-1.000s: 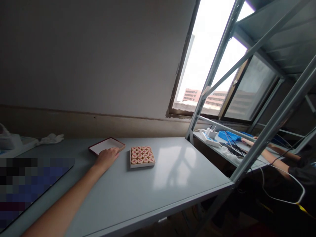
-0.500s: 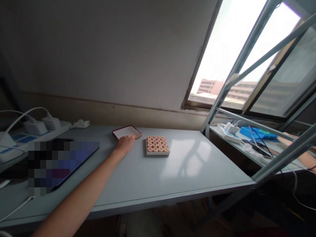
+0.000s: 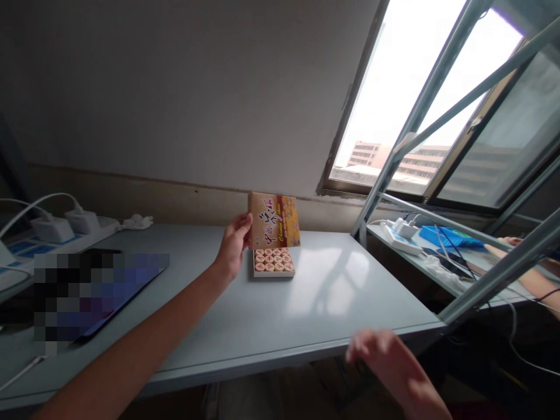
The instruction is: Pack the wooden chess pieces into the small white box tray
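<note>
Just right of the left hand [image 3: 231, 248], the lid [image 3: 275, 221] sits pinched by its edge: probably light, stiff cardboard, so that grip works; right hand [image 3: 394, 364] is too blurred to tell.

Dim room, overexposed window [image 3: 394, 87] at right, glare on table [image 3: 332, 286], motion blur, wide-angle edge distortion

The box lid [image 3: 275, 221] bears yellow "Classic" lettering beside black Chinese characters.

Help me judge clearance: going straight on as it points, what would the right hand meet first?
Probably the front edge of the table, just ahead of the blurred right hand; depth is unclear, so it may pass above it.
</note>
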Demonstrator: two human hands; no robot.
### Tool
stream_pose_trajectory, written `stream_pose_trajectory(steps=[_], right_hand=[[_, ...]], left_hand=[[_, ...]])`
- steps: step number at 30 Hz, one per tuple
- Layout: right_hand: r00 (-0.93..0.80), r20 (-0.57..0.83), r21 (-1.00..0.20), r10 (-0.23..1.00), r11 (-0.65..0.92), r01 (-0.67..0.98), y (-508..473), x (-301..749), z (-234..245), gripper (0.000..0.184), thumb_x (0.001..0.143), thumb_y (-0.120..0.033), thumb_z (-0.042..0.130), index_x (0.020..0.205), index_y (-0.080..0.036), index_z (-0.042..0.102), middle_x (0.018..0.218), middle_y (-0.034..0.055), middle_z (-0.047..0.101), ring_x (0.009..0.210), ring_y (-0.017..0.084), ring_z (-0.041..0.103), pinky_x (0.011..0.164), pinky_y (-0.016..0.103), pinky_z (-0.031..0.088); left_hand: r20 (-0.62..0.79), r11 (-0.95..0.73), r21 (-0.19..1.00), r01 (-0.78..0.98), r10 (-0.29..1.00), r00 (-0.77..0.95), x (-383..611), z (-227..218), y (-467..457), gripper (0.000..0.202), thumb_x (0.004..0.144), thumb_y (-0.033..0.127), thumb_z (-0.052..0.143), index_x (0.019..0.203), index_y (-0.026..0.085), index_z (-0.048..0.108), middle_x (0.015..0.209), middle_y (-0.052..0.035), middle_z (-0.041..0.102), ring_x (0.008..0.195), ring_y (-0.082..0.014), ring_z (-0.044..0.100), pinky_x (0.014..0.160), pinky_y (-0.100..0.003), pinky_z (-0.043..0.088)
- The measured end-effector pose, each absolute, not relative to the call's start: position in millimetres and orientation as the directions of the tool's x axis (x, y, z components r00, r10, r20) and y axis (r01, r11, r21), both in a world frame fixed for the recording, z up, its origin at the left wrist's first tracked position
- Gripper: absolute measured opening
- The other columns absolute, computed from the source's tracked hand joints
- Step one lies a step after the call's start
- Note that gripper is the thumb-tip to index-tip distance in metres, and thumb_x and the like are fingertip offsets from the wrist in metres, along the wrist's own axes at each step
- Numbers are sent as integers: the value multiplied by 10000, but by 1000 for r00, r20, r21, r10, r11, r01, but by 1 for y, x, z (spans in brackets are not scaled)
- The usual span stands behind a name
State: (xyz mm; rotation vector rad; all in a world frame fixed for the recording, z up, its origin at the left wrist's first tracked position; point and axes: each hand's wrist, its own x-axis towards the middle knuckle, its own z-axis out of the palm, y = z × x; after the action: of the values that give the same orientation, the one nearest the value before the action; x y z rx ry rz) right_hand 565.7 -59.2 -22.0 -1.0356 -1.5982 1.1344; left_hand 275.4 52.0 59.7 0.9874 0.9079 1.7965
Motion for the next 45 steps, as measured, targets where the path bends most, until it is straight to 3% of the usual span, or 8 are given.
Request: stream_pose_trajectory(steps=[5, 8, 13, 17, 23, 27, 37, 45], right_hand=[[-120, 306, -952, 944, 303, -40, 39, 498, 29, 659, 729, -565, 456, 1307, -302, 281, 1392, 11, 266, 1297, 194, 191, 1022, 403, 251], [-251, 244, -969, 937, 226, -100, 76, 460, 17, 741, 689, -511, 521, 1329, -270, 237, 1405, 30, 242, 1265, 217, 275, 1016, 392, 278], [-219, 274, -960, 936, 278, -12, 100, 437, -23, 766, 652, -471, 553, 1317, -224, 263, 1397, 64, 255, 1278, 232, 244, 1032, 408, 236], [-216, 298, -930, 930, 334, 156, 113, 440, -39, 739, 654, -478, 550, 1294, -189, 320, 1430, 70, 159, 1322, 212, 76, 1074, 391, 85], [-288, 238, -922, 928, 309, 232, 120, 449, -45, 719, 696, -441, 504, 1318, -140, 306, 1438, 77, 117, 1321, 180, 87, 1084, 341, 65], [-288, 207, -929, 935, 280, 241, 122, 454, -51, 734, 710, -462, 473, 1334, -125, 283, 1427, 92, 167, 1311, 178, 145, 1084, 332, 113], [-483, 109, -743, 869, 394, 541, 114, 467, -41, 644, 826, -471, 340, 1368, -146, 216, 1439, 47, 49, 1322, 163, 30, 1090, 369, 33], [-515, 89, -687, 852, 427, 588, 120, 470, -39, 721, 811, -572, 319, 1371, -134, 198, 1437, 65, 99, 1322, 186, 75, 1092, 374, 46]], left_hand=[[22, -62, 837, -544, 997, -79, 303, 48, 50, 144, 767, 229, 527, 844, 117, 574, 740, -50, 652, 624, -131, 604, 581, -235, 491], [-38, -45, 869, -493, 987, -156, 305, 32, 60, 204, 803, 246, 467, 917, 103, 558, 862, -89, 659, 741, -166, 630, 666, -272, 510], [19, -72, 994, -88, 867, -497, 296, 7, 84, 381, 827, 136, 330, 1195, 136, 432, 1243, -118, 496, 1128, -183, 484, 927, -316, 419], [180, -11, 945, 326, 851, -493, 294, -12, 97, 477, 762, 15, 280, 1160, 164, 497, 1369, -102, 350, 1309, -222, 194, 1060, -436, 204], [149, 44, 942, 333, 834, -532, 305, -29, 105, 598, 850, 232, 298, 1365, 80, 34, 1419, -218, 159, 1321, -250, 123, 1059, -469, 136], [154, 54, 921, 386, 859, -488, 305, -35, 103, 713, 800, 185, 370, 1360, 80, -58, 1424, -227, 113, 1323, -267, 61, 1048, -501, 123], [201, 22, 689, 725, 955, -219, 304, -45, 94, 524, 829, 111, 211, 1353, 127, 208, 1418, -132, 219, 1318, -200, 151, 1061, -473, 119], [129, -25, 521, 853, 990, -50, 294, -35, 88, 553, 845, 208, 156, 1354, -3, 121, 1427, -156, 92, 1326, -202, 95, 1062, -489, 51]])
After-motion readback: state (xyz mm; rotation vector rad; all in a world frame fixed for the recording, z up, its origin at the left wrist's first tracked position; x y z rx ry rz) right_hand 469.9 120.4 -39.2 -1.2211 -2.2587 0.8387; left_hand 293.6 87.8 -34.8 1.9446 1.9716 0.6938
